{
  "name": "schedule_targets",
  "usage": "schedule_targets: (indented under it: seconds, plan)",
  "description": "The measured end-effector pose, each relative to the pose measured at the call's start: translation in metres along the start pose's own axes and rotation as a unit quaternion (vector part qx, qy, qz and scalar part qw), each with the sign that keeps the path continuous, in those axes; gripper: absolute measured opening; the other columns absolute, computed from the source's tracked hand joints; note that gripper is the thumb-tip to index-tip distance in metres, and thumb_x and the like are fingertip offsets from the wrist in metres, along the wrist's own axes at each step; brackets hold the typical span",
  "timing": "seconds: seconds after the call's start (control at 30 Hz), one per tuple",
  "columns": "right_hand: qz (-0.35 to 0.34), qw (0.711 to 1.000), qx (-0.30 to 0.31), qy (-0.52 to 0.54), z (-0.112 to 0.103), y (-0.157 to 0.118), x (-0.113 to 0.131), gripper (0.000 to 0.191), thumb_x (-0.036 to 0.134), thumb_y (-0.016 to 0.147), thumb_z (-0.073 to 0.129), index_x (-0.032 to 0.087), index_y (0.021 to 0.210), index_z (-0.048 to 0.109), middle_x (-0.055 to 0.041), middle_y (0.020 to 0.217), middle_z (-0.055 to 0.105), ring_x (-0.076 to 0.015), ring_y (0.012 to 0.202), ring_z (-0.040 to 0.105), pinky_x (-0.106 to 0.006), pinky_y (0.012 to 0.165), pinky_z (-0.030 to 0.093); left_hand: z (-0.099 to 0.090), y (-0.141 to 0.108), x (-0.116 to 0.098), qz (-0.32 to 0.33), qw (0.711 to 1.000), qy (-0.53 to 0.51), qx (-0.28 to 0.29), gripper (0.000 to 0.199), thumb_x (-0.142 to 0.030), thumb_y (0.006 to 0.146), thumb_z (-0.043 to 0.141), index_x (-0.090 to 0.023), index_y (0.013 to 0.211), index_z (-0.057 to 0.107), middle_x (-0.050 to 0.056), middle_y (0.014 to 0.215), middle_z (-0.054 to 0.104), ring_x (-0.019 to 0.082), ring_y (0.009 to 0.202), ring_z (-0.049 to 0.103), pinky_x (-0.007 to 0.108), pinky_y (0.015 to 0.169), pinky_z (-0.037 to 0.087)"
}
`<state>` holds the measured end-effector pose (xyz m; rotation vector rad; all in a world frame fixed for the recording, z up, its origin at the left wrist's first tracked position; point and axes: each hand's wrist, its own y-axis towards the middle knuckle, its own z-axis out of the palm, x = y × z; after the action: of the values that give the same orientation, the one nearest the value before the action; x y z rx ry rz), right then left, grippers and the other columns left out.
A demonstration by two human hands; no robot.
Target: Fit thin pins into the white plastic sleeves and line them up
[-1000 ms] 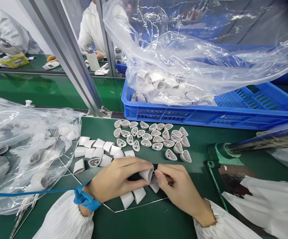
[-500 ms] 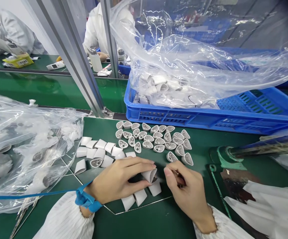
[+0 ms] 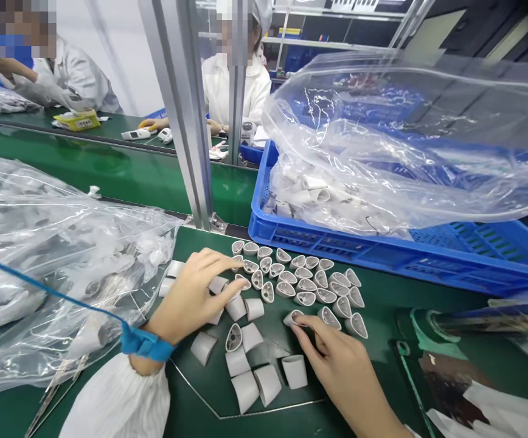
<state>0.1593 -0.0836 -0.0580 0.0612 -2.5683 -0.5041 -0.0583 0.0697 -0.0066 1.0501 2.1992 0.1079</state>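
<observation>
My right hand (image 3: 337, 359) pinches a small white plastic cap (image 3: 290, 318) between thumb and fingertips, at the near edge of the upright caps. The cap's hollow end faces up. Over the lying caps on the left hovers my left hand (image 3: 200, 292), its fingers and thumb apart; whether it touches any of them is unclear. Several hollow white caps (image 3: 306, 285) stand close together, open ends up. Other caps (image 3: 268, 384) lie on their sides between my hands, and one near them (image 3: 233, 337) shows its hollow end. A blue band (image 3: 148, 344) wraps my left wrist.
A blue crate (image 3: 382, 258) with a clear plastic bag (image 3: 355, 146) of white parts stands behind. Another bag of parts (image 3: 63, 243) lies left. A metal post (image 3: 179, 121) rises at the bench's back edge. A metal fixture (image 3: 441, 340) sits right. Two co-workers sit opposite.
My left hand has let go of a cap and moved left over the lying caps. My right hand now holds a cap by the upright ones. The camera view has tilted up.
</observation>
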Motion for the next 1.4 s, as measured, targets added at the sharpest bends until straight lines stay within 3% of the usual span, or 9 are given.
schedule_targets:
  seconds: [0.33,0.5,0.63,0.7,0.83,0.97,1.07,1.2,1.4]
  plan:
    - [0.028,0.997,-0.015,-0.068,0.021,0.016,-0.004,0.039,0.049,0.105,0.038,0.021,0.099,0.063,0.004,0.055,0.042,-0.0133,0.042,0.046,-0.024,0.043,0.035,-0.01,-0.011,0.032,-0.05,0.99,0.065,0.114,0.027,-0.044,0.092,0.063,-0.025,0.108,0.073,0.006,0.114,0.067,0.026,0.106,0.056,0.042,0.091,0.042]
    - [0.081,0.997,-0.01,0.011,0.012,0.009,0.004,0.032,0.045,0.103,0.046,0.02,0.122,0.054,0.007,0.057,0.041,-0.0119,0.042,0.045,-0.02,0.041,0.038,-0.013,-0.012,0.034,-0.067,0.987,0.057,0.136,0.025,-0.04,0.093,0.062,-0.025,0.109,0.072,0.004,0.108,0.07,0.026,0.103,0.059,0.04,0.087,0.043]
    - [0.082,0.991,-0.047,0.09,0.003,0.007,0.012,0.024,0.033,0.106,0.038,0.021,0.109,0.059,0.0002,0.072,0.057,-0.014,0.063,0.061,-0.02,0.058,0.049,-0.017,-0.011,0.036,-0.075,0.99,0.057,0.108,0.035,-0.044,0.093,0.061,-0.026,0.122,0.066,0.003,0.1,0.072,0.026,0.096,0.063,0.04,0.085,0.047]
    - [0.069,0.989,-0.041,0.125,0.002,0.008,0.014,0.027,0.03,0.106,0.036,0.021,0.096,0.06,-0.0031,0.083,0.062,-0.0157,0.077,0.064,-0.022,0.069,0.05,-0.019,-0.01,0.033,-0.076,0.994,0.048,0.066,0.041,-0.046,0.093,0.061,-0.027,0.129,0.061,0.003,0.105,0.072,0.025,0.098,0.064,0.041,0.089,0.049]
    - [0.076,0.978,0.059,0.184,0.008,0.008,0.016,0.024,0.027,0.106,0.04,0.023,0.094,0.06,-0.0019,0.086,0.063,-0.0146,0.075,0.062,-0.022,0.067,0.047,-0.022,-0.007,0.018,-0.051,0.998,-0.035,0.004,0.044,-0.039,0.096,0.058,-0.029,0.139,0.051,0.003,0.116,0.068,0.021,0.1,0.066,0.036,0.089,0.054]
    - [0.069,0.972,0.073,0.212,0.008,0.007,0.021,0.023,0.025,0.105,0.04,0.022,0.1,0.063,-0.0035,0.092,0.065,-0.0153,0.081,0.064,-0.022,0.069,0.048,-0.01,-0.006,-0.005,0.025,0.988,-0.139,0.062,0.025,-0.029,0.097,0.059,-0.031,0.121,0.066,0.003,0.123,0.064,0.02,0.11,0.064,0.032,0.094,0.054]
    - [0.039,0.975,0.034,0.216,0.002,0.008,0.024,0.024,0.023,0.103,0.042,0.02,0.093,0.063,-0.0018,0.079,0.061,-0.0135,0.066,0.057,-0.022,0.058,0.042,0.006,-0.008,-0.018,0.058,0.974,-0.175,0.129,0.035,-0.023,0.091,0.069,-0.031,0.124,0.063,0.003,0.127,0.063,0.02,0.114,0.062,0.03,0.095,0.053]
    - [0.009,0.977,0.005,0.211,-0.006,0.009,0.027,0.022,0.018,0.1,0.045,0.018,0.084,0.06,0.0018,0.065,0.048,-0.0108,0.053,0.044,-0.023,0.049,0.032,0.021,-0.015,-0.022,0.058,0.97,-0.168,0.168,0.05,-0.008,0.092,0.061,-0.034,0.134,0.052,-0.001,0.126,0.065,0.016,0.111,0.063,0.027,0.096,0.052]
    - [-0.014,0.984,0.011,0.176,-0.006,0.006,0.029,0.025,0.014,0.098,0.043,0.018,0.074,0.047,0.0031,0.064,0.043,-0.0087,0.053,0.04,-0.022,0.051,0.028,0.026,-0.018,-0.025,0.071,0.971,-0.134,0.184,0.03,-0.017,0.094,0.062,-0.024,0.124,0.058,0.002,0.112,0.071,0.02,0.098,0.065,0.031,0.084,0.053]
